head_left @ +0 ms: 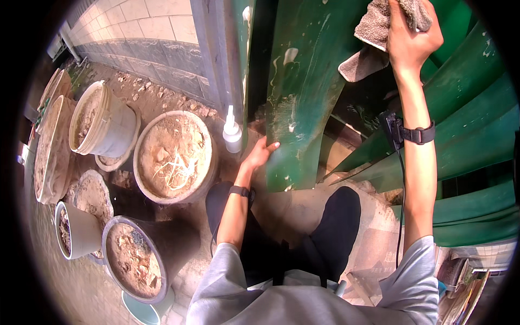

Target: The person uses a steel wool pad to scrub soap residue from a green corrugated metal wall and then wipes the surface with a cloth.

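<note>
My left hand (260,154) pinches the left edge of a long green strip (300,114) near its lower end, thumb on the front and the other fingers mostly hidden behind. The strip hangs down in front of me and carries whitish stains and scuffs. At the upper right, my right hand (416,40) is closed around a grey-brown cloth (374,27); part of it hangs below the hand. Just left of my left hand stands a white spray bottle (232,135). More green strips (471,157) fan out behind and beside my right forearm.
Soil-filled pots stand at the left: a wide round pot (173,157) with dry stalks, a dark pot (135,260), and a white bucket (103,119). A grey post (219,54) rises beside a tiled wall (151,27). Paved ground lies around my knees.
</note>
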### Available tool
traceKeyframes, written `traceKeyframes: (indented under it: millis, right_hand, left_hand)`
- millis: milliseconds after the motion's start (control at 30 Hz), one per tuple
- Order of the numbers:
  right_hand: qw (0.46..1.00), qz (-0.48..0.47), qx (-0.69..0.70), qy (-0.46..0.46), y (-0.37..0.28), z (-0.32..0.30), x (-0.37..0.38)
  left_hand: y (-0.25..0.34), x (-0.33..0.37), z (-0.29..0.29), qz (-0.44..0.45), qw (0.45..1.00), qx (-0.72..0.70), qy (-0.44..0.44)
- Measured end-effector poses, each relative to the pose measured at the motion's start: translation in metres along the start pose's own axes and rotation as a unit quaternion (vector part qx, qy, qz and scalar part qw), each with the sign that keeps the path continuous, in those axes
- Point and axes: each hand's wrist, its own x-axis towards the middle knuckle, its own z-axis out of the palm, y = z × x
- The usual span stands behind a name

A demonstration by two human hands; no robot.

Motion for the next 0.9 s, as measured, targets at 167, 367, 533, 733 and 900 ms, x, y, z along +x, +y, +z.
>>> traceKeyframes:
  millis: [167,367,533,733,900]
  right_hand:
    - [0.947,-0.084,-0.080,-0.300,0.000,0.038,-0.054]
    - [0.864,0.120,-0.041,-0.487,-0.015,0.003,-0.236]
    - [0.768,0.231,0.023,-0.597,-0.066,-0.041,-0.311]
    - [0.801,0.486,-0.047,-0.347,-0.077,-0.043,-0.268]
    - [0.978,0.150,-0.101,-0.108,-0.036,-0.038,-0.092]
  left_hand:
    - [0.001,-0.017,0.000,-0.031,0.995,0.019,-0.098]
    - [0.021,-0.025,0.013,0.000,0.989,-0.100,-0.106]
    - [0.020,-0.022,0.016,-0.033,0.988,-0.148,-0.028]
    - [-0.005,-0.012,0.015,0.104,0.992,0.062,-0.039]
    - [0.009,-0.014,0.027,0.042,0.995,0.009,-0.088]
